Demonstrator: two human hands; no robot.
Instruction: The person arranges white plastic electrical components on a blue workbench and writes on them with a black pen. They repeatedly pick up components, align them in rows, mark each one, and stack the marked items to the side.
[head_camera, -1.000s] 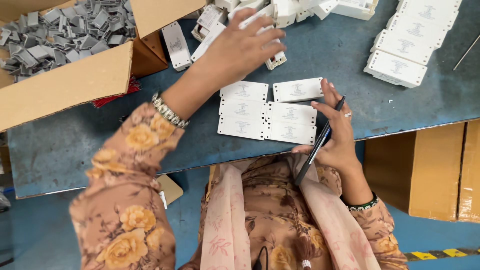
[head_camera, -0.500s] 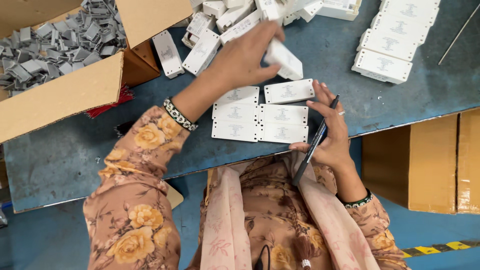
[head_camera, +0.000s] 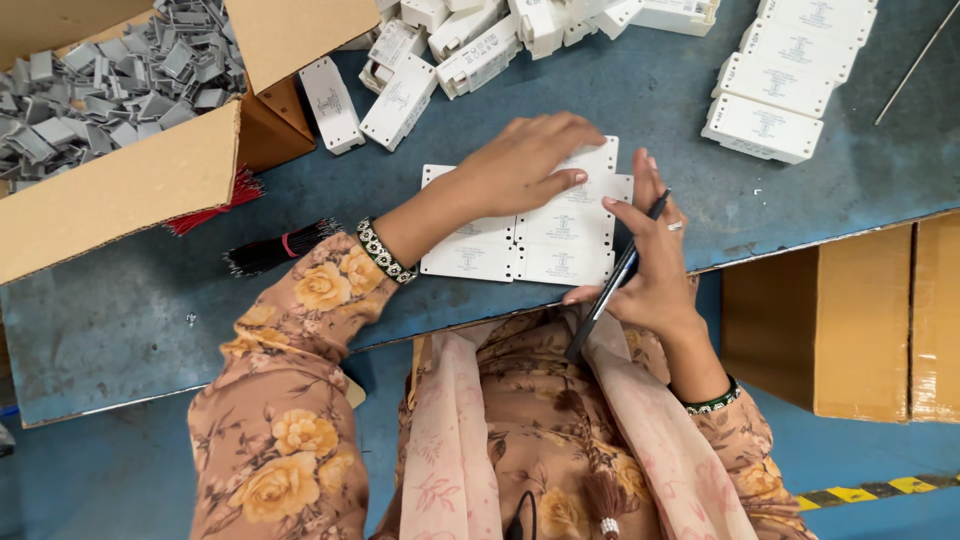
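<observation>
blue table (head_camera: 700, 130); left hand (head_camera: 520, 165) flat on white cases (head_camera: 520, 245)

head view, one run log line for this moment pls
left hand: flat on white plates | right hand: holds pen, steadies plates' edge | blue table

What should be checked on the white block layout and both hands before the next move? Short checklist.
1. Left hand flat on the white blocks: ok.
2. Right hand holds the dark pen: ok.
3. Blocks laid edge to edge on the blue table: ok.
4. Grid square at top row: cannot tell, hand covers it.
5. Loose pile within reach: ok.
</observation>
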